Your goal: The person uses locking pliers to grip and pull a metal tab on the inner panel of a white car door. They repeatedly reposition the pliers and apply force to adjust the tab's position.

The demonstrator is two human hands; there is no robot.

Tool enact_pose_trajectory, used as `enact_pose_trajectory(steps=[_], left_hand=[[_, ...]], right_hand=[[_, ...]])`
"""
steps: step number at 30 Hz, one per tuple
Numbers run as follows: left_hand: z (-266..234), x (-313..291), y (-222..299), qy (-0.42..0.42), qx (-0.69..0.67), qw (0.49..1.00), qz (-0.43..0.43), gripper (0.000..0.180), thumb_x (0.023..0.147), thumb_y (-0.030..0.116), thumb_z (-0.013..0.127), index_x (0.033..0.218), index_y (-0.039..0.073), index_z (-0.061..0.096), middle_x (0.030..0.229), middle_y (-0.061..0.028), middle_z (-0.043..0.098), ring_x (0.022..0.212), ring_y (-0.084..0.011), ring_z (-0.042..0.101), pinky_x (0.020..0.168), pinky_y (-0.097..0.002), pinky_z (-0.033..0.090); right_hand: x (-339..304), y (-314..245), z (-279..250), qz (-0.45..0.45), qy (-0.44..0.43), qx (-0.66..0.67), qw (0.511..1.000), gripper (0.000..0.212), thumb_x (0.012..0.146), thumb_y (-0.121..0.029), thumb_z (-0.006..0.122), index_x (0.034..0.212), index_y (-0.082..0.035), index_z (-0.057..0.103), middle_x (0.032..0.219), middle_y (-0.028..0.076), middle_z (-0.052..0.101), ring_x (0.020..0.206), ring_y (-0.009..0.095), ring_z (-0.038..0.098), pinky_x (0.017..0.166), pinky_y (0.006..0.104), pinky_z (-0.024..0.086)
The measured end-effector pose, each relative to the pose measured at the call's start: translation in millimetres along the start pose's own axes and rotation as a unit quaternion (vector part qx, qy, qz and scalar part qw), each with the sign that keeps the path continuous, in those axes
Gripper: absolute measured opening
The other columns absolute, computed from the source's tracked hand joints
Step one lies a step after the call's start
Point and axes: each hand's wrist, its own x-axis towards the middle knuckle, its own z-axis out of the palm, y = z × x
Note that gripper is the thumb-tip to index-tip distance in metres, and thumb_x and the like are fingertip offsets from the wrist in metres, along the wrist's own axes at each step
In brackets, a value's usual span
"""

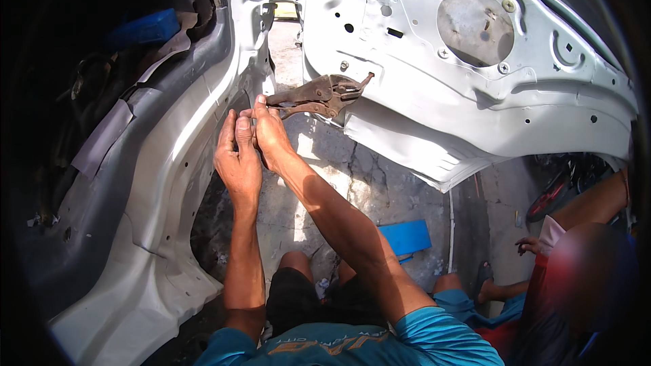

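Observation:
Rusty locking pliers [312,97] lie nearly level in front of a white car door shell [407,105]. Their jaws meet a small rusty piece at the door's lower inner corner; whether they clamp it is unclear. My right hand [272,139] is closed round the handles, its thumb lying along the top. Beside it, my left hand [239,163] is closed at the handles' rear end, fingers and thumb pointing up. The hands largely hide that end of the tool.
On the left runs the car's white door frame [163,183], with a blue object [152,26] inside. A blue box [405,236] rests on the concrete floor [298,196]. Another person [536,298] sits close on my right. The door's large round opening [475,27] is at upper right.

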Motion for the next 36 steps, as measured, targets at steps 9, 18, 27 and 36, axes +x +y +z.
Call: enact_pose_trajectory(steps=[9, 18, 27, 36], left_hand=[[48, -5, -61, -0.156, -0.577, 0.785, -0.160, 0.076, 0.104, 0.067, 0.041, 0.148, 0.005, 0.043, 0.143, -0.0127, 0.056, 0.130, -0.0296, 0.057, 0.110, -0.0458, 0.048], [77, -22, -19, -0.107, -0.726, 0.645, -0.213, 0.107, 0.094, 0.082, 0.038, 0.159, -0.001, 0.023, 0.159, -0.0206, 0.034, 0.146, -0.0386, 0.040, 0.125, -0.0518, 0.031], [72, -1, 15, -0.248, -0.686, 0.665, -0.158, 0.092, 0.103, 0.072, 0.033, 0.150, -0.007, 0.040, 0.148, -0.0161, 0.054, 0.139, -0.0247, 0.049, 0.118, -0.0405, 0.037], [73, 66, 77, -0.285, -0.603, 0.744, -0.037, 0.083, 0.103, 0.068, 0.042, 0.130, -0.009, 0.054, 0.130, -0.0223, 0.060, 0.126, -0.0258, 0.058, 0.113, -0.0371, 0.043]], right_hand=[[16, -35, 5, 0.094, -0.065, -0.024, 0.993, 0.090, 0.099, -0.066, 0.055, 0.149, 0.006, 0.031, 0.119, 0.018, 0.056, 0.080, 0.019, 0.063, 0.066, 0.0340, 0.054], [4, -60, 23, 0.105, -0.030, 0.036, 0.993, 0.108, 0.095, -0.055, 0.069, 0.156, 0.013, 0.012, 0.151, 0.034, 0.033, 0.108, 0.031, 0.061, 0.085, 0.0436, 0.056], [-64, -154, -12, -0.531, 0.099, -0.740, 0.400, 0.019, 0.086, -0.013, 0.067, 0.096, 0.002, 0.071, 0.087, 0.017, 0.073, 0.084, 0.033, 0.072, 0.083, 0.0461, 0.051], [-70, -193, -10, -0.408, 0.124, -0.696, 0.578, 0.022, 0.093, -0.014, 0.067, 0.104, 0.005, 0.065, 0.087, 0.025, 0.071, 0.084, 0.044, 0.070, 0.080, 0.0523, 0.054]])
